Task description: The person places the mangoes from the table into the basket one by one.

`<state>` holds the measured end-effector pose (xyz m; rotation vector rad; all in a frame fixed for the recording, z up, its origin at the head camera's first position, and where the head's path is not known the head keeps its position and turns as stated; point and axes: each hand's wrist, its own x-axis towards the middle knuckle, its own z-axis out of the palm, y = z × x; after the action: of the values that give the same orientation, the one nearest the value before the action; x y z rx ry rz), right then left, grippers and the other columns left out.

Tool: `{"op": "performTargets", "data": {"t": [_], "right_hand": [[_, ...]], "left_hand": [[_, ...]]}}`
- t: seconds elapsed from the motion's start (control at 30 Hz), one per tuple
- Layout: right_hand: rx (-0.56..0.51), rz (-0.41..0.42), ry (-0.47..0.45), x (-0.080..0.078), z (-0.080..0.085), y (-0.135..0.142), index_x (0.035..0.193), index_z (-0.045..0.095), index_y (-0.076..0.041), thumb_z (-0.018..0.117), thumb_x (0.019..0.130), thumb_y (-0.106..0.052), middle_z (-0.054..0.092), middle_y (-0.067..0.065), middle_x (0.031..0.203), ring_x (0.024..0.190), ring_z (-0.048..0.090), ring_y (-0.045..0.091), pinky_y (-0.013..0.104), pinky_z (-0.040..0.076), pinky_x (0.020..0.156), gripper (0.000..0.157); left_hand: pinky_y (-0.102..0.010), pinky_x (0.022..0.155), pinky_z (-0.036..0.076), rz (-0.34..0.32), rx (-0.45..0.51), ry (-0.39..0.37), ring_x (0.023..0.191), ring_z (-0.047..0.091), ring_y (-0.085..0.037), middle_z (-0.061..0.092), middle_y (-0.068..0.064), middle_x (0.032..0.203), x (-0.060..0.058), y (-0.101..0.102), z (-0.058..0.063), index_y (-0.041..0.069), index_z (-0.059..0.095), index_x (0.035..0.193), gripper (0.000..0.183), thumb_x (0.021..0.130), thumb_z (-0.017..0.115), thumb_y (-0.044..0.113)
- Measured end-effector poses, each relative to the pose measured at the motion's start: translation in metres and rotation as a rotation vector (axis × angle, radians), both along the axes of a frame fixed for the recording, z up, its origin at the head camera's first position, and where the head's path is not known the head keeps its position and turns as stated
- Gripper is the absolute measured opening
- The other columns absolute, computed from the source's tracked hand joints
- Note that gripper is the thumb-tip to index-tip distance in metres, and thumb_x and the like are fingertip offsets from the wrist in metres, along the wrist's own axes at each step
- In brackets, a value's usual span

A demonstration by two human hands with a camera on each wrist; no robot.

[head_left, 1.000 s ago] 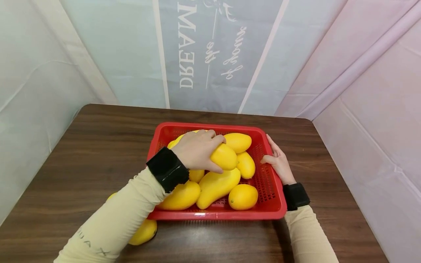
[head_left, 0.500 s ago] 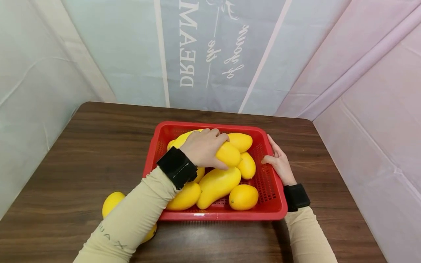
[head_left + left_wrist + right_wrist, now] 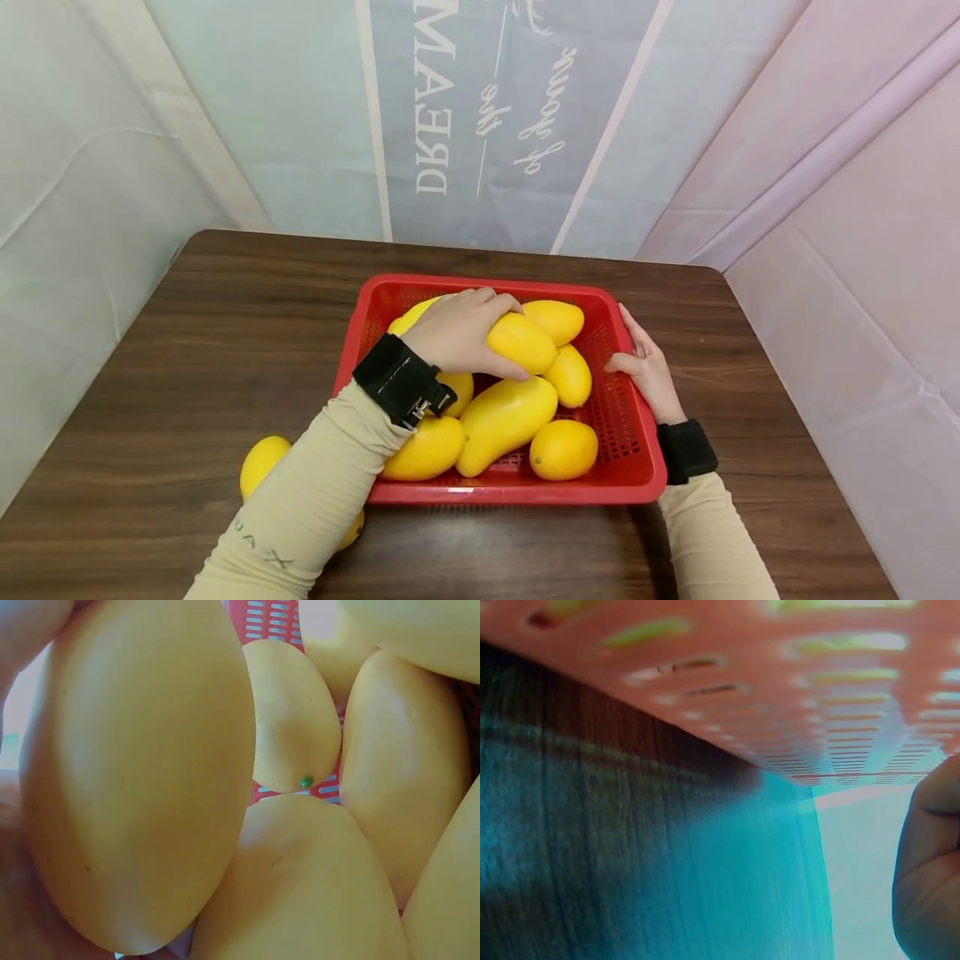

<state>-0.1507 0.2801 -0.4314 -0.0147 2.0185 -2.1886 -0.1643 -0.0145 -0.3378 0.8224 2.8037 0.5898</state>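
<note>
A red plastic basket full of yellow mangoes sits on the table. My left hand reaches over it and grips one mango from above, fingers along the far side and thumb on the near side. The left wrist view shows this held mango large, with others beneath it. My right hand holds the basket's right rim, thumb on the inner side. In the right wrist view, part of that hand shows beside the slotted basket wall. A long mango lies below the held one.
A loose mango lies on the dark wooden table left of the basket. Another mango is partly hidden by my left sleeve. Fabric walls stand behind and beside the table.
My left hand and its mango have shifted slightly right and away from me. The left forearm moved right, uncovering more of the loose mango. The right hand keeps its hold on the rim.
</note>
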Motion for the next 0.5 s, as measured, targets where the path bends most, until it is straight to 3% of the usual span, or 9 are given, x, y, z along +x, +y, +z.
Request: {"op": "performTargets", "data": {"t": [0.3, 0.5], "right_hand": [[-0.006, 0.0, 0.005, 0.0006, 0.0014, -0.0007, 0.164, 0.018, -0.02, 0.052, 0.094, -0.001, 0.028, 0.019, 0.164, 0.126, 0.052, 0.016, 0.027, 0.052, 0.093, 0.081], [-0.013, -0.001, -0.003, 0.0017, 0.0019, -0.0013, 0.164, 0.018, -0.02, 0.052, 0.094, -0.001, 0.028, 0.019, 0.164, 0.127, 0.052, 0.017, 0.029, 0.052, 0.093, 0.081]], "left_hand": [[-0.04, 0.097, 0.04, 0.003, 0.053, -0.016, 0.111, 0.051, -0.02, 0.063, -0.002, 0.125, -0.0022, -0.0029, -0.0027, 0.018, 0.06, 0.132, 0.079, 0.07, 0.072, 0.066], [-0.041, 0.099, 0.038, 0.046, 0.045, -0.017, 0.113, 0.049, -0.019, 0.064, 0.001, 0.129, -0.0022, -0.0021, -0.0061, 0.02, 0.061, 0.134, 0.085, 0.067, 0.068, 0.073]]}}
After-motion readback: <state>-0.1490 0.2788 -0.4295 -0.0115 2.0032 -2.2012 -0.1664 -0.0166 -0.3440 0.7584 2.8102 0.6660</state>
